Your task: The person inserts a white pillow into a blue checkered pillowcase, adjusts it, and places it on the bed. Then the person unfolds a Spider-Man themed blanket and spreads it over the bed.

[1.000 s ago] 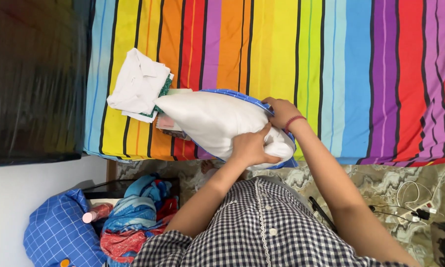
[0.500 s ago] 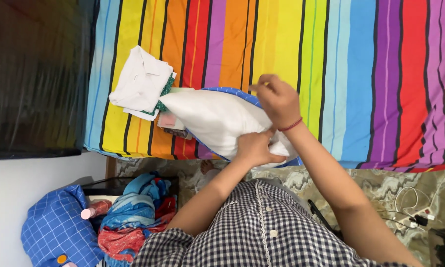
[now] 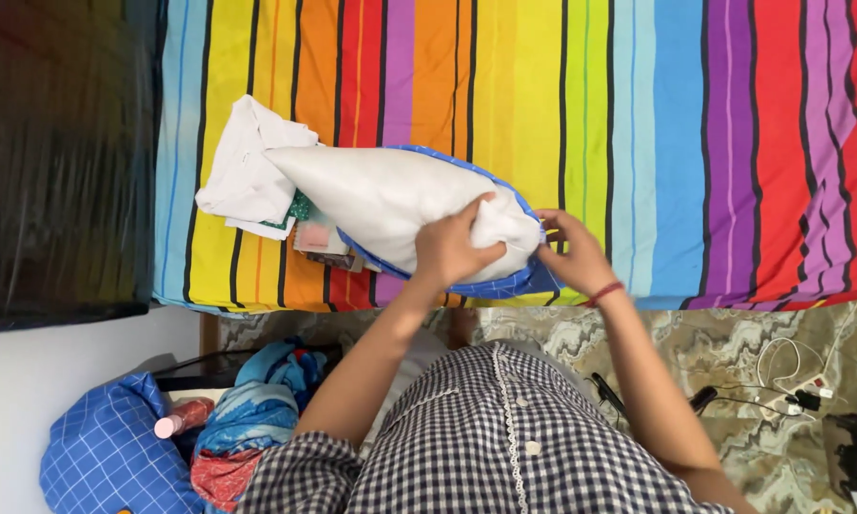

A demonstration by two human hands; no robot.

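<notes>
No packages, labels, signs or screens can be made out.

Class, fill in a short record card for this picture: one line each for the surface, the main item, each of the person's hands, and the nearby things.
Surface: striped bedsheet, many colours
Main item: white pillow partly in a blue checked pillowcase
Left hand: pressed on the pillow's near end
Right hand: grips the pillowcase edge
Beside pillow: folded white cloth
Floor: blue checked bundle, cables
</notes>
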